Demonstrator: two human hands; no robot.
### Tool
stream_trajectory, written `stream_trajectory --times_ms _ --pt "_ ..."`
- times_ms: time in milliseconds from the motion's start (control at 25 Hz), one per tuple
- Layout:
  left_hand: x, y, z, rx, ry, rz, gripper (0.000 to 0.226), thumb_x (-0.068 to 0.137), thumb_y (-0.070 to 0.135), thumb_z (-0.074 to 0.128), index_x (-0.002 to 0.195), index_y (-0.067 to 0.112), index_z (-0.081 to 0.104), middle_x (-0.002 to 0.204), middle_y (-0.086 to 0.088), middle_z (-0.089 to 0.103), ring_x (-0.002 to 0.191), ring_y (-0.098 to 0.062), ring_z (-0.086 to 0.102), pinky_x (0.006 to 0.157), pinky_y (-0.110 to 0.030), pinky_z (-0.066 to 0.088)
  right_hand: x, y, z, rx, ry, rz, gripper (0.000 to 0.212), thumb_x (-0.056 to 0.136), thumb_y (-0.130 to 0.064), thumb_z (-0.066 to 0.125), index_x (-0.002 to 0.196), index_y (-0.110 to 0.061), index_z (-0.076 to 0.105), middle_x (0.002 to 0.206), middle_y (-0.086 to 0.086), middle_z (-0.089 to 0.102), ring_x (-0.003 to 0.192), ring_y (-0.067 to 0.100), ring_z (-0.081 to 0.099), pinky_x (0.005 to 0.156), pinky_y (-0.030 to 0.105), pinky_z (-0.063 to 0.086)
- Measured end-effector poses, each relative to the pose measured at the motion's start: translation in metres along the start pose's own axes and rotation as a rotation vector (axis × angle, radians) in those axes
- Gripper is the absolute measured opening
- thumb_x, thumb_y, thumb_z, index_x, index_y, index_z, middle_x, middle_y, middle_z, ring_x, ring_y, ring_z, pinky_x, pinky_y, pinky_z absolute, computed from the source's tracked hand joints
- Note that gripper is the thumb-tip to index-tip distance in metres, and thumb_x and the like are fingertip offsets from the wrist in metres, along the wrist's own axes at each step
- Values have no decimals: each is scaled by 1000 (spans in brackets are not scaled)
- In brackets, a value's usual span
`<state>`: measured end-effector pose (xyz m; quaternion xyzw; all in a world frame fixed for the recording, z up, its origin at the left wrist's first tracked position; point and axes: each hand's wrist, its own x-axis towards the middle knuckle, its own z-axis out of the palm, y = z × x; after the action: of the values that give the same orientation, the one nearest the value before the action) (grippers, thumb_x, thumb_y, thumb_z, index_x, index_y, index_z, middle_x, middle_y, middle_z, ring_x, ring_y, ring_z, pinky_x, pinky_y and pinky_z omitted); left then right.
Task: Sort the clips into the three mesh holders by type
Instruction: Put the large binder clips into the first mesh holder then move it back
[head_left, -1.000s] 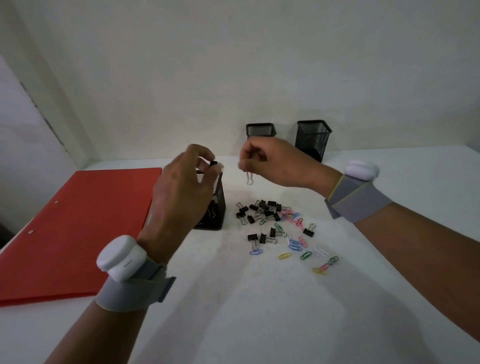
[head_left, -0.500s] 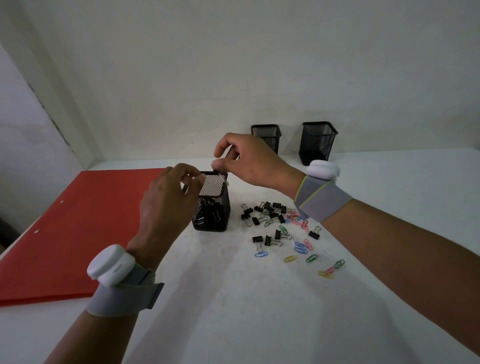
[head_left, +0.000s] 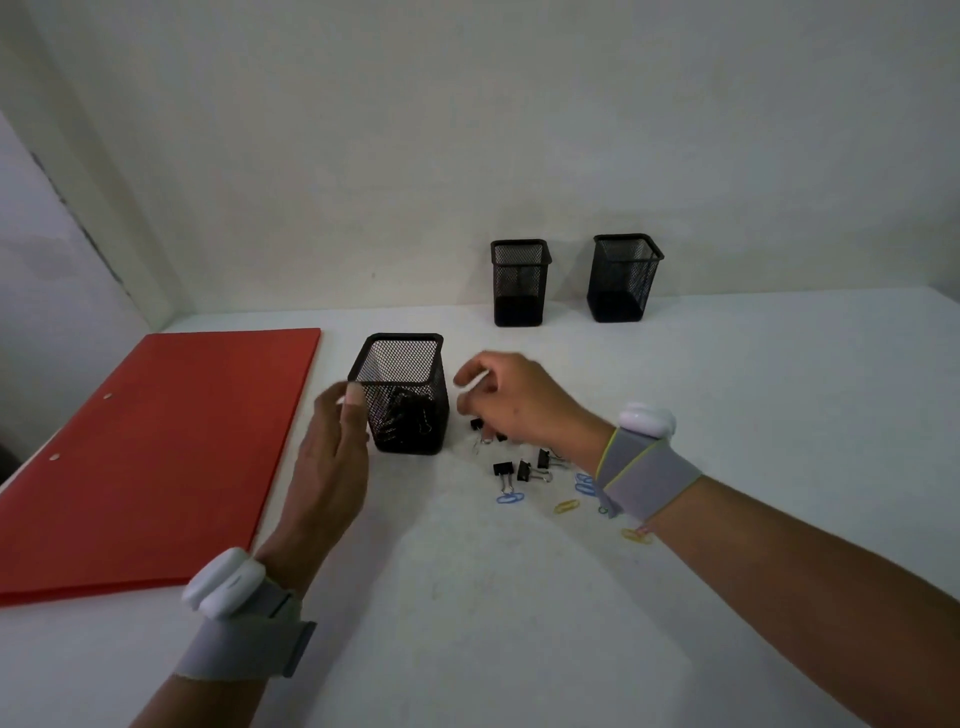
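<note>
White desk (head_left: 519, 623): the near holder (head_left: 402, 395) already contains black binder clips; more clips (head_left: 524, 470) lie loose beside it. Both far holders (head_left: 519, 283) look empty. Left hand (head_left: 332, 457) open, right hand's (head_left: 511, 402) fingers curled over the pile, grasp unclear.

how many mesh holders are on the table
3: the near mesh holder between the hands, holding binder clips; the middle holder and right holder by the back wall.

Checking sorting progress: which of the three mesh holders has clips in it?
The near mesh holder between the hands; black binder clips show through it. The two by the wall look empty.
</note>
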<state>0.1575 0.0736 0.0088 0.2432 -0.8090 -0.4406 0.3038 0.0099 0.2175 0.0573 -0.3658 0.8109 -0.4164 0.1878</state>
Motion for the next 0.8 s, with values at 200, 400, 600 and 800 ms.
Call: stream_trajectory --times_ms 200,400,600,800 --pt "4 -15 12 12 -66 26 50 93 61 32 132 31 43 127 6 54 108 -1 53 89 -28 38 5 12 34 -83 -24 2 35 76 -37 72 103 -21 58 94 2 72 80 21 66 72 33 53" --pt "37 -26 23 38 -30 18 55 91 65 34 134 32 42 127 6 53 104 -3 54 86 -28 42 37 11 32 -247 40 -32 42 77 -44 69 108 -19 56 99 2 69 89 24 62 77 36 53" --pt "85 -34 40 94 35 -32 71 85 74 31 137 27 41 130 0 53 107 -16 57 97 -43 45 87 15 31 -283 74 -27 42 80 -43 65 111 -16 56 102 6 69 92 29 63 80 39 53" --pt "128 -36 55 127 90 -62 64 92 63 36 138 19 39 132 -4 54 113 -23 55 98 -40 42 135 18 29 -327 91 -24 41 85 -41 60 116 -16 56 108 7 68 97 31 63 79 37 52"
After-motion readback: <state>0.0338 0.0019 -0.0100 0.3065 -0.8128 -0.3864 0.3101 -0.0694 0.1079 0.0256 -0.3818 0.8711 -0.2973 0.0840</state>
